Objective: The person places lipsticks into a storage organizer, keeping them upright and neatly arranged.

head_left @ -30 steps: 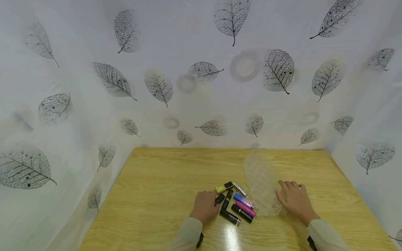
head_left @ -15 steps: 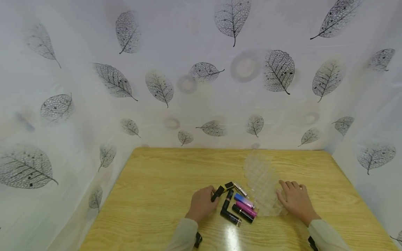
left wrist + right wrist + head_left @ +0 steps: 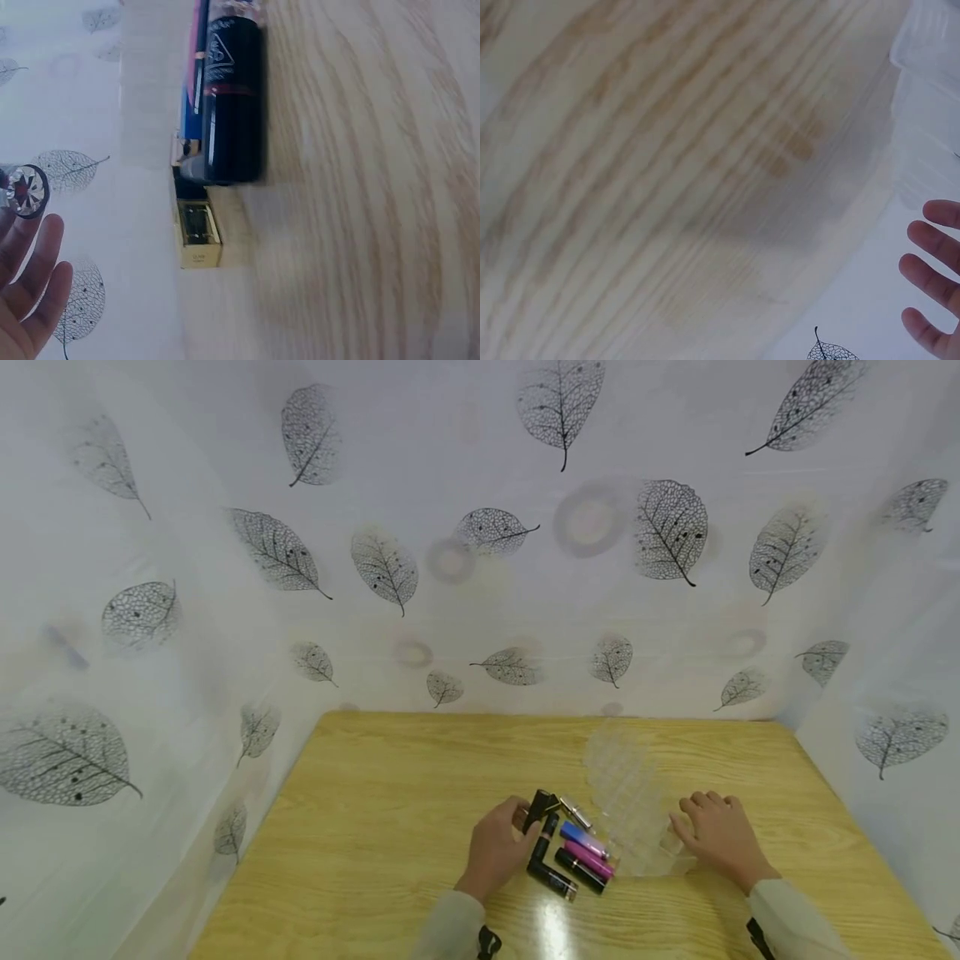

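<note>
My left hand [image 3: 498,847] pinches a black lipstick [image 3: 536,810], held up tilted above the others; the left wrist view shows its clear faceted end [image 3: 26,191] by the fingers. Under and beside it on the table are a gold-and-black lipstick [image 3: 199,240], a silver one [image 3: 576,814], a blue one [image 3: 581,841], a magenta one [image 3: 588,860] and several black ones, such as the black tube with a triangle logo [image 3: 232,105]. Next to a clear compartmented plastic organizer [image 3: 626,797], my right hand [image 3: 720,839] holds nothing, its fingers loosely bent near the organizer's right edge.
The wood-grain table [image 3: 405,768] is enclosed at the back and sides by a whitish sheet [image 3: 480,602] printed with dark leaves. The transparent organizer lies right of the lipsticks and is hard to see against the wood.
My left hand has raised the black lipstick off the table and turned it more upright, shifting slightly right. My right hand has drawn a little to the right of the organizer.
</note>
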The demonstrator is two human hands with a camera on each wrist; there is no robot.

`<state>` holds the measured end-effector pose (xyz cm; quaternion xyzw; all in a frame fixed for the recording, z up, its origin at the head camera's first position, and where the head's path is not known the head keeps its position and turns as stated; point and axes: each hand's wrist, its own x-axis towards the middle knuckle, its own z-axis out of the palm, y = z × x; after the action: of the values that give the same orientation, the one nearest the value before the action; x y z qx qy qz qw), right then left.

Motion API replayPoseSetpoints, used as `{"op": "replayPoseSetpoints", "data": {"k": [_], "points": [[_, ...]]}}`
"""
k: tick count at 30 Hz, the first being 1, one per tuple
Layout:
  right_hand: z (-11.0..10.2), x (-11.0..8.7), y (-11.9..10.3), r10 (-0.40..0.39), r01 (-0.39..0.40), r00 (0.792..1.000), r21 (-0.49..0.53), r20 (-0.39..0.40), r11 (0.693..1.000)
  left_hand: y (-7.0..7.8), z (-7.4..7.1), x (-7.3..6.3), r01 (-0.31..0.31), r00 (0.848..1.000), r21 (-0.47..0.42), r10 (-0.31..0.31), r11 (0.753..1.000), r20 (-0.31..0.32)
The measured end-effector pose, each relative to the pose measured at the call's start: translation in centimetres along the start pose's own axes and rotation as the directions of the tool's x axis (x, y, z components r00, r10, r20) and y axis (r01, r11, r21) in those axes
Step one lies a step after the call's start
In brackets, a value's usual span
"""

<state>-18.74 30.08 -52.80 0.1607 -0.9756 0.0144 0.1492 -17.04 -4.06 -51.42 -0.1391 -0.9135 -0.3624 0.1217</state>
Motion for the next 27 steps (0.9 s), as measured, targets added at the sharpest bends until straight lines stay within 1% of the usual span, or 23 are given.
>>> {"op": "replayPoseSetpoints", "data": {"k": [4,8,13,16,21,27], "points": [[0.4,-0.1,0.1,-0.024,0.024,0.999,0.007,-0.038,1.0,0.5,0.1,0.1,-0.04,0.998,-0.013,0.039,0.999,-0.049],[0.6,-0.2,0.0,-0.04,0.041,0.998,0.016,-0.051,0.999,0.7,0.1,0.2,-0.065,0.995,-0.041,0.062,0.997,-0.075],[0.5,-0.1,-0.1,-0.086,0.085,0.995,-0.017,-0.057,0.996,1.0,-0.2,0.2,-0.043,0.997,-0.085,0.037,0.995,-0.072],[0.2,-0.1,-0.4,-0.109,0.108,0.992,-0.03,-0.065,0.994,1.3,-0.3,0.2,-0.028,0.998,-0.091,0.022,0.995,-0.067],[0.1,-0.3,-0.7,-0.099,0.098,0.993,-0.019,-0.062,0.995,1.6,-0.5,0.2,-0.019,0.998,-0.09,0.013,0.996,-0.067],[0.5,-0.4,-0.6,-0.084,0.084,0.994,0.001,-0.068,0.996,1.6,-0.6,0.1,-0.025,0.997,-0.085,0.018,0.996,-0.073]]}}
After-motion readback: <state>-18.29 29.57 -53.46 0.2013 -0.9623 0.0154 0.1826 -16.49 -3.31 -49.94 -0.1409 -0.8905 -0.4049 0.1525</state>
